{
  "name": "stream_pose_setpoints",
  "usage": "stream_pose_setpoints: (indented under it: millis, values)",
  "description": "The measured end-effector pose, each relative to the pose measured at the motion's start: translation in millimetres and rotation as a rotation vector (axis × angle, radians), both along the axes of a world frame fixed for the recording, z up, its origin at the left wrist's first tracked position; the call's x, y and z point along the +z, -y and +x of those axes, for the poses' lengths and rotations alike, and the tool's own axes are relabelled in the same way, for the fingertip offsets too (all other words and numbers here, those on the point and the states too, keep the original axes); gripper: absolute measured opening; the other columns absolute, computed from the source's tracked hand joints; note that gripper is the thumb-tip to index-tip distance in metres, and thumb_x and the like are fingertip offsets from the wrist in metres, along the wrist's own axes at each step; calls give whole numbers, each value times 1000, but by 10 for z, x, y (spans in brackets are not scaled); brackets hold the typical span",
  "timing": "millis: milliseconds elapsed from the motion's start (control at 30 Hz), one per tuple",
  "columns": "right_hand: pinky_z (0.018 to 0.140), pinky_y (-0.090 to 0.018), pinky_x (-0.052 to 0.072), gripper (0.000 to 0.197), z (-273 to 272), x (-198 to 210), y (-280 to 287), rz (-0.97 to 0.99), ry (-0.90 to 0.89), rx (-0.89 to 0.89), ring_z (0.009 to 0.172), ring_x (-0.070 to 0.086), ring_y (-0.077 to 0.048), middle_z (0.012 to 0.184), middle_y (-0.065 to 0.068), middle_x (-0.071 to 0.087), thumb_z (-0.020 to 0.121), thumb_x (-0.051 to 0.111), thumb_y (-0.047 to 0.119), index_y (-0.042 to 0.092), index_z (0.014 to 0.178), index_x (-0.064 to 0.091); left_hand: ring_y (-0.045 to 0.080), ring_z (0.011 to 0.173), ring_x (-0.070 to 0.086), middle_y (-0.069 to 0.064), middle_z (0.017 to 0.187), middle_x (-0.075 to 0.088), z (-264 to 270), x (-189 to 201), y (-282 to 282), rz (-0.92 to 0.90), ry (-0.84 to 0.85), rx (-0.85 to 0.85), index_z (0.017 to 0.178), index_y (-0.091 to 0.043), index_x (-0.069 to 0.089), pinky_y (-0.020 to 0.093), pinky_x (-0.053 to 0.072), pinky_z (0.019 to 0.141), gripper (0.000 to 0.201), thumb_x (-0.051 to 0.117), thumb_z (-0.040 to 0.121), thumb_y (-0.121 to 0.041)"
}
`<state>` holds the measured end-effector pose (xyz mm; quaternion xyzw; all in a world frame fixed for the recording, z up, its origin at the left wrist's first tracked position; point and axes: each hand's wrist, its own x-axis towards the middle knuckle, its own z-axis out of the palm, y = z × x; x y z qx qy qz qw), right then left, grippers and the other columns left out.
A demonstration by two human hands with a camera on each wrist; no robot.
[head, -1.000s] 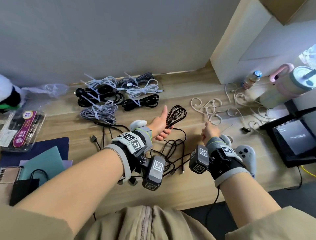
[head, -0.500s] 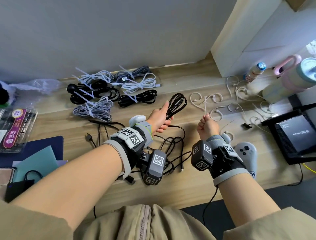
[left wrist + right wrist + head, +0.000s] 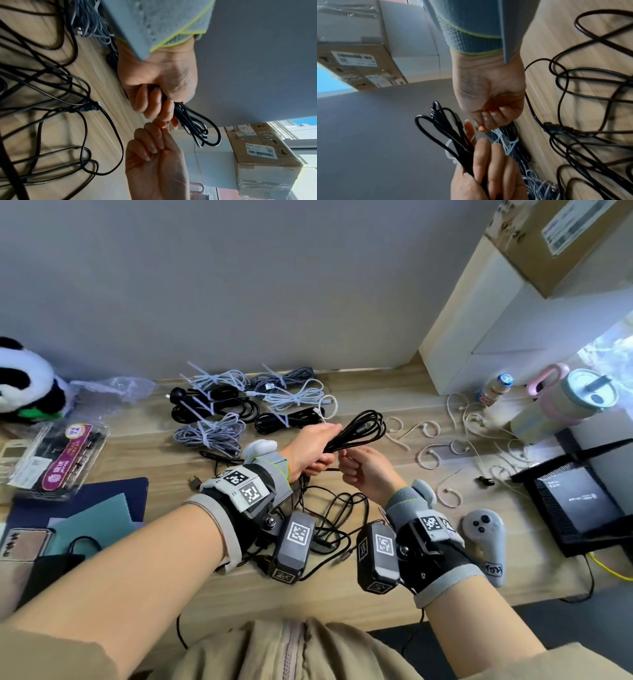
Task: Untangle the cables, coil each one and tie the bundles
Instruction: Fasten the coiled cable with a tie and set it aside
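My left hand (image 3: 313, 448) grips a coiled black cable (image 3: 358, 428) and holds it above the wooden desk (image 3: 376, 587). The coil's loops stick out to the right. My right hand (image 3: 359, 469) is against the left, with its fingers curled, and pinches a white cable tie (image 3: 449, 149) that loops round the coil (image 3: 442, 128). From the left wrist, both hands (image 3: 159, 86) (image 3: 154, 155) meet at the coil (image 3: 197, 128). A tangle of loose black cables (image 3: 329, 517) lies under my wrists. Several tied bundles (image 3: 246, 405) lie at the back.
Loose white ties (image 3: 428, 455) are scattered to the right. Near them are a grey controller (image 3: 486, 537), a black box (image 3: 579, 501), a tumbler (image 3: 561, 402) and a small bottle (image 3: 493, 388). A panda plush (image 3: 24, 381), a plastic pack (image 3: 54, 460) and notebooks (image 3: 85, 508) are on the left.
My right hand has moved left with the white tie and now meets the left hand at the coil. The left hand has closed round the coil and raised it slightly.
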<state>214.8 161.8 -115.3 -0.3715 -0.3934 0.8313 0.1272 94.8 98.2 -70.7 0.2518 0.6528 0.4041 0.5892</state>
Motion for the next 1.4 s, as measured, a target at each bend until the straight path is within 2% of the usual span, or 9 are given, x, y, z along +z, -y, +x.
stream_pose_setpoints:
  millis: [200, 300, 467, 633, 733, 967, 1100, 1200, 1400]
  values:
    - [33, -14, 20, 30, -70, 178, 54, 177, 309, -188, 34, 28, -3, 56, 1, 35, 93, 36, 1, 16, 68, 42, 12, 49, 33, 2, 79, 42, -180, 112, 318, 20, -202, -78, 98, -28, 54, 13, 22, 33, 21, 37, 100, -40]
    - [33, -15, 22, 20, -74, 387, 38, 302, 278, -274, 35, 27, -2, 53, 6, 34, 95, 47, 17, 14, 77, 54, 12, 70, 48, -1, 98, 43, -222, 194, 467, -2, -311, -190, 113, -20, 56, 11, 44, 50, 26, 38, 101, -33]
    - [38, -17, 18, 45, -227, 743, 111, 534, 360, 136, 43, 22, -7, 53, 9, 29, 84, 57, 59, 15, 82, 63, 24, 74, 63, 1, 95, 58, -240, 241, 665, -128, -591, -432, 121, -7, 58, 15, 44, 55, 34, 40, 101, -29]
    - [39, -16, 20, 23, -348, 754, 278, 640, 418, 381, 46, 26, -8, 59, 5, 36, 88, 64, 34, 12, 81, 62, 18, 77, 55, 8, 97, 58, -269, 287, 789, -140, -672, -482, 117, -9, 61, 17, 48, 57, 36, 41, 100, -32]
    - [36, -14, 20, 18, -337, 739, 295, 508, 317, 219, 40, 27, -5, 58, 3, 37, 93, 58, 19, 11, 77, 57, 18, 71, 53, 11, 96, 54, -353, 268, 840, -106, -576, -344, 116, -7, 55, 28, 48, 62, 33, 43, 99, -32]
    - [38, -15, 32, 31, -312, 571, 282, 561, 413, 84, 48, 36, -11, 62, -2, 46, 98, 46, 11, 12, 68, 52, 9, 39, 33, 2, 60, 41, -442, 316, 955, -120, -430, 94, 120, -18, 37, 15, 21, 37, 27, 33, 101, -37]
    - [42, -17, 38, 30, -334, 536, 338, 622, 431, -4, 49, 41, -11, 61, -1, 50, 98, 47, 11, 13, 68, 51, 4, 29, 18, -5, 45, 29, -433, 365, 954, -135, -112, 90, 113, -19, 41, 10, 12, 32, 22, 30, 102, -34]
    - [47, -20, 44, 30, -335, 500, 330, 639, 462, -57, 50, 45, -12, 60, -1, 53, 97, 48, 11, 13, 67, 53, 2, 29, 17, -9, 40, 27, -398, 387, 988, -63, 128, 62, 86, -17, 46, 12, 8, 30, 29, 31, 102, -36]
    - [43, -17, 44, 29, -367, 494, 408, 647, 366, 52, 44, 48, -10, 59, -4, 57, 95, 44, -1, 10, 72, 58, 2, 28, 17, -9, 39, 26, -334, 402, 961, -56, 108, 83, 80, -17, 45, 11, 10, 28, 31, 37, 100, -40]
